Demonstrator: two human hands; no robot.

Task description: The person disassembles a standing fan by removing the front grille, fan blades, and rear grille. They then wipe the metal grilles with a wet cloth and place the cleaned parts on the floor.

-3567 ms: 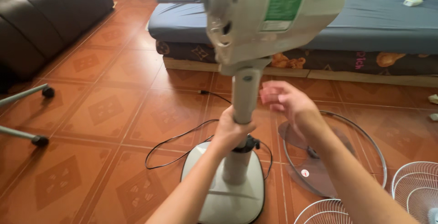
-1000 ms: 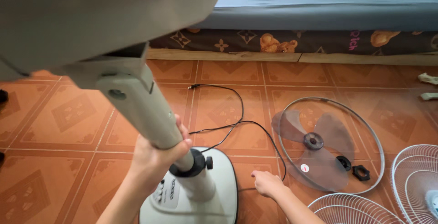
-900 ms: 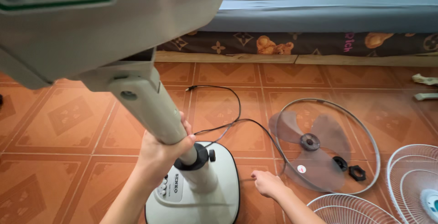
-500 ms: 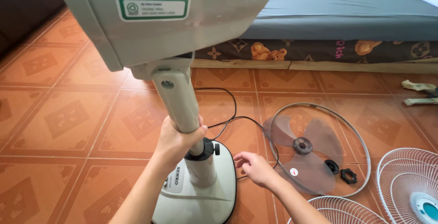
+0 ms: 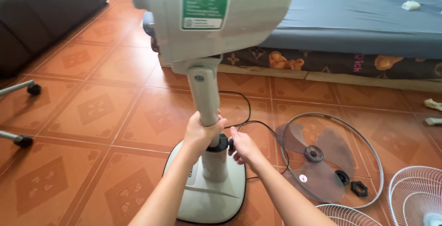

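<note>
A pale grey pedestal fan stands on the tiled floor, its motor housing [image 5: 230, 16] close to the camera and its bare shaft pointing left. My left hand [image 5: 200, 131] grips the fan's pole [image 5: 206, 99] just above the black height collar [image 5: 221, 144]. My right hand [image 5: 243, 145] sits at the small black knob on the right side of that collar, fingers curled on it. The fan's base [image 5: 209, 198] rests flat under both hands.
A black power cord [image 5: 248, 115] loops behind the base. To the right lie a translucent fan blade [image 5: 317, 154] inside a metal ring, two black nuts [image 5: 358, 188] and white wire grilles [image 5: 414, 193]. A low bed [image 5: 368, 28] is behind, a dark sofa [image 5: 32, 23] at left.
My right hand came up from the floor beside the base to the collar's knob. The fan has been stood more upright and the view has pulled back.
</note>
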